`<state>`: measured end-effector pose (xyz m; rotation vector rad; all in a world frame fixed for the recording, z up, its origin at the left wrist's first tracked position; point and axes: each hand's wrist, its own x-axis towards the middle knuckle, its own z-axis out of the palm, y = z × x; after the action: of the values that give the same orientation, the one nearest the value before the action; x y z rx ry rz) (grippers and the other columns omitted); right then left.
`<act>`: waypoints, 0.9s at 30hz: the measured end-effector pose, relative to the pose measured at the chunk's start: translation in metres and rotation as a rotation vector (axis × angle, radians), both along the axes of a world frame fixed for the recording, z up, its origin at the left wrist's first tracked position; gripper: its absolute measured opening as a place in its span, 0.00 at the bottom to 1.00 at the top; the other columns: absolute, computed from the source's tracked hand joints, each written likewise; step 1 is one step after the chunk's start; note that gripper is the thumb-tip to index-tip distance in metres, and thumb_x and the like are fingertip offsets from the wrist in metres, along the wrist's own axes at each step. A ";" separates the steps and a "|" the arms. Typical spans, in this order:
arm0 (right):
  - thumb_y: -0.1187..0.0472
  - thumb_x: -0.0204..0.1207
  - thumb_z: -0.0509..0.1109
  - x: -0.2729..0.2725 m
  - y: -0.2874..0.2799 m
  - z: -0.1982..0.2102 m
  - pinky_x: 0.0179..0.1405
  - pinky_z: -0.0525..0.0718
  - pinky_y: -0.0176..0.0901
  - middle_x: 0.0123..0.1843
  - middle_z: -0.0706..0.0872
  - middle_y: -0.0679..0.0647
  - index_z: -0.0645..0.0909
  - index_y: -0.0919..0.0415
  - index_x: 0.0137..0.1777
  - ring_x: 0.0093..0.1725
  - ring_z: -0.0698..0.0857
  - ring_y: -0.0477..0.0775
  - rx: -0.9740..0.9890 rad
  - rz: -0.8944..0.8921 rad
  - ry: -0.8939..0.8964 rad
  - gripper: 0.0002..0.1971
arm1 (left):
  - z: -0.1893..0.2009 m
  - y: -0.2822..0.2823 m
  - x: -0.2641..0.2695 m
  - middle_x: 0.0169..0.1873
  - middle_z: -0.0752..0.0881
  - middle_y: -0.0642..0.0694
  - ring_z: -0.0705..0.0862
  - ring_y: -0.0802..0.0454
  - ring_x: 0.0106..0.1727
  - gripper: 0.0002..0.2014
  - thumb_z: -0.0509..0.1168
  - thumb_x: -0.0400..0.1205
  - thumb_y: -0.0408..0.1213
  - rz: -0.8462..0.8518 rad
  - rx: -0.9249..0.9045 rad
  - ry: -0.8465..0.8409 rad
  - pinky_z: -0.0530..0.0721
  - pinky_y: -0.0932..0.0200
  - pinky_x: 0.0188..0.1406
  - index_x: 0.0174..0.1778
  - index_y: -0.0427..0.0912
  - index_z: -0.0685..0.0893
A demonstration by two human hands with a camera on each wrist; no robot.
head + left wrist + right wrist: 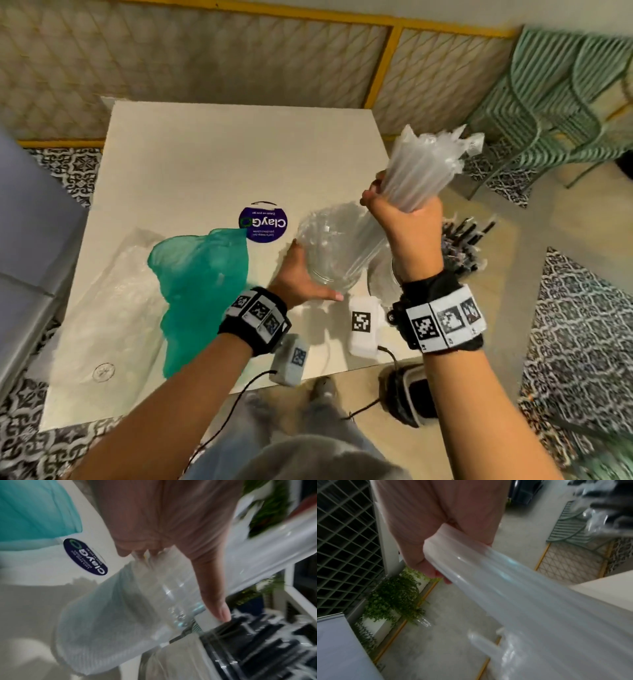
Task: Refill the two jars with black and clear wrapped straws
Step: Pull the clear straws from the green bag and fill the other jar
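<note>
Your right hand [407, 229] is clenched around one thick bundle of clear wrapped straws [424, 164], glossy tubes fanning up and away over the table's right edge. Your left hand [298, 274] cups one clear ribbed jar [329, 246], tilted, fingers curled round its wall. A second jar [380, 281] stands just beside it; black wrapped straws [462, 243] bristle behind your right wrist. On the smooth pale table [205, 164] lie one crumpled teal bag [202, 281] and one round purple sticker [263, 222].

I'm looking at a pale square table [212, 164] on patterned floor tiles [73, 168]. Yellow-framed lattice panels [191, 51] stand behind it, a green wire chair [548, 113] at right.
</note>
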<state>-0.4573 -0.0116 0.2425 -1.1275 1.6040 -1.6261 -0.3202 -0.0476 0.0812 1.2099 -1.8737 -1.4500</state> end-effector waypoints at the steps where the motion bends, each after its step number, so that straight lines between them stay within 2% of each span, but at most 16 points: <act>1: 0.73 0.68 0.74 0.000 -0.005 -0.002 0.43 0.85 0.40 0.37 0.84 0.52 0.81 0.64 0.44 0.39 0.85 0.46 -0.003 0.018 0.012 0.08 | -0.008 -0.005 -0.010 0.70 0.74 0.46 0.74 0.49 0.71 0.63 0.83 0.46 0.57 0.038 0.042 -0.001 0.71 0.48 0.76 0.75 0.44 0.60; 3: 0.72 0.70 0.74 0.000 -0.010 -0.011 0.41 0.85 0.35 0.36 0.84 0.51 0.80 0.65 0.45 0.36 0.85 0.41 0.011 0.058 0.016 0.07 | -0.022 -0.012 -0.022 0.65 0.79 0.43 0.78 0.48 0.66 0.61 0.84 0.43 0.58 0.135 0.095 -0.013 0.77 0.46 0.70 0.71 0.43 0.65; 6: 0.69 0.71 0.74 0.000 -0.011 -0.039 0.46 0.88 0.38 0.38 0.86 0.50 0.81 0.67 0.49 0.37 0.87 0.39 0.103 0.072 -0.057 0.08 | -0.034 -0.017 -0.028 0.57 0.83 0.41 0.81 0.47 0.59 0.54 0.78 0.46 0.64 0.164 -0.015 -0.159 0.80 0.53 0.64 0.65 0.39 0.73; 8: 0.72 0.72 0.73 0.001 -0.004 -0.064 0.46 0.88 0.36 0.40 0.86 0.52 0.80 0.73 0.52 0.38 0.87 0.40 0.158 0.101 -0.151 0.11 | -0.035 -0.018 -0.029 0.53 0.85 0.45 0.84 0.49 0.57 0.48 0.74 0.50 0.71 0.143 -0.078 -0.235 0.82 0.56 0.59 0.61 0.46 0.77; 10: 0.75 0.71 0.71 0.000 0.006 -0.090 0.42 0.86 0.28 0.39 0.86 0.49 0.79 0.77 0.54 0.36 0.86 0.35 0.228 0.105 -0.266 0.11 | -0.033 -0.015 -0.029 0.58 0.83 0.50 0.81 0.55 0.62 0.47 0.77 0.49 0.67 0.138 -0.057 -0.234 0.78 0.68 0.63 0.63 0.53 0.74; 12: 0.69 0.68 0.77 -0.004 0.014 -0.106 0.48 0.87 0.33 0.45 0.89 0.48 0.81 0.64 0.56 0.44 0.87 0.35 0.297 0.139 -0.253 0.16 | -0.032 -0.007 -0.029 0.64 0.79 0.54 0.74 0.63 0.66 0.50 0.78 0.49 0.62 0.143 -0.093 -0.243 0.63 0.87 0.62 0.68 0.55 0.69; 13: 0.63 0.64 0.81 -0.005 0.017 -0.107 0.54 0.87 0.41 0.51 0.89 0.50 0.81 0.57 0.57 0.50 0.88 0.40 0.306 0.165 -0.182 0.21 | -0.030 -0.001 -0.028 0.65 0.77 0.56 0.72 0.65 0.66 0.52 0.78 0.49 0.61 0.163 -0.115 -0.262 0.60 0.89 0.61 0.70 0.54 0.67; 14: 0.59 0.59 0.84 -0.006 0.017 -0.106 0.58 0.86 0.46 0.54 0.88 0.50 0.80 0.50 0.57 0.54 0.87 0.42 0.289 0.186 -0.106 0.26 | -0.030 0.002 -0.028 0.65 0.76 0.59 0.72 0.66 0.65 0.52 0.78 0.50 0.62 0.201 -0.117 -0.282 0.63 0.86 0.64 0.71 0.54 0.66; 15: 0.59 0.55 0.85 -0.010 0.021 -0.102 0.58 0.85 0.46 0.54 0.87 0.44 0.79 0.42 0.55 0.55 0.85 0.39 0.239 0.207 -0.059 0.29 | -0.032 0.006 -0.029 0.65 0.77 0.58 0.74 0.64 0.65 0.53 0.76 0.50 0.64 0.230 -0.128 -0.316 0.69 0.78 0.67 0.71 0.54 0.65; 17: 0.56 0.53 0.85 -0.017 0.027 -0.091 0.58 0.84 0.41 0.55 0.83 0.33 0.76 0.35 0.55 0.56 0.83 0.33 0.105 0.250 -0.011 0.32 | -0.034 0.011 -0.034 0.66 0.78 0.56 0.75 0.61 0.68 0.53 0.71 0.52 0.72 0.204 -0.142 -0.392 0.74 0.64 0.71 0.72 0.56 0.64; 19: 0.49 0.58 0.80 -0.025 0.033 -0.079 0.59 0.84 0.38 0.60 0.78 0.29 0.70 0.39 0.67 0.60 0.81 0.36 0.042 0.301 0.029 0.36 | -0.039 0.017 -0.038 0.66 0.77 0.57 0.75 0.60 0.68 0.56 0.66 0.49 0.78 0.210 -0.116 -0.442 0.77 0.58 0.70 0.73 0.57 0.62; 20: 0.46 0.60 0.78 -0.029 0.034 -0.077 0.58 0.84 0.35 0.60 0.78 0.26 0.69 0.43 0.70 0.59 0.81 0.33 0.035 0.314 0.073 0.36 | -0.038 0.021 -0.041 0.66 0.77 0.58 0.76 0.60 0.68 0.58 0.66 0.47 0.79 0.230 -0.101 -0.458 0.79 0.57 0.69 0.73 0.57 0.62; 22: 0.44 0.64 0.73 -0.036 0.034 -0.078 0.53 0.85 0.35 0.53 0.80 0.22 0.76 0.52 0.63 0.53 0.82 0.27 -0.009 0.275 0.218 0.28 | -0.035 0.032 -0.045 0.64 0.77 0.55 0.77 0.57 0.65 0.59 0.69 0.45 0.77 0.275 -0.086 -0.474 0.79 0.57 0.66 0.72 0.54 0.63; 23: 0.44 0.66 0.72 -0.037 0.035 -0.080 0.51 0.85 0.38 0.51 0.82 0.26 0.80 0.57 0.57 0.51 0.83 0.31 -0.038 0.243 0.264 0.23 | -0.032 0.038 -0.047 0.63 0.77 0.52 0.76 0.55 0.65 0.59 0.71 0.43 0.73 0.298 -0.069 -0.460 0.79 0.59 0.64 0.71 0.52 0.64; 25: 0.48 0.67 0.73 -0.039 0.040 -0.092 0.51 0.85 0.41 0.49 0.86 0.44 0.82 0.62 0.49 0.49 0.85 0.44 -0.074 0.217 0.304 0.18 | -0.027 0.048 -0.051 0.64 0.77 0.51 0.75 0.55 0.64 0.58 0.71 0.43 0.69 0.312 -0.042 -0.447 0.75 0.64 0.61 0.71 0.49 0.66; 27: 0.51 0.67 0.74 -0.042 0.047 -0.110 0.55 0.79 0.32 0.50 0.82 0.47 0.80 0.58 0.49 0.52 0.81 0.44 -0.059 0.231 0.319 0.14 | -0.029 0.056 -0.056 0.66 0.77 0.54 0.74 0.62 0.64 0.56 0.71 0.46 0.69 0.289 -0.062 -0.460 0.67 0.76 0.61 0.71 0.53 0.66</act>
<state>-0.4989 0.0358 0.1323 -1.6044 1.5530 -1.4040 -0.3764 0.0085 0.0523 1.8133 -1.8992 -1.0111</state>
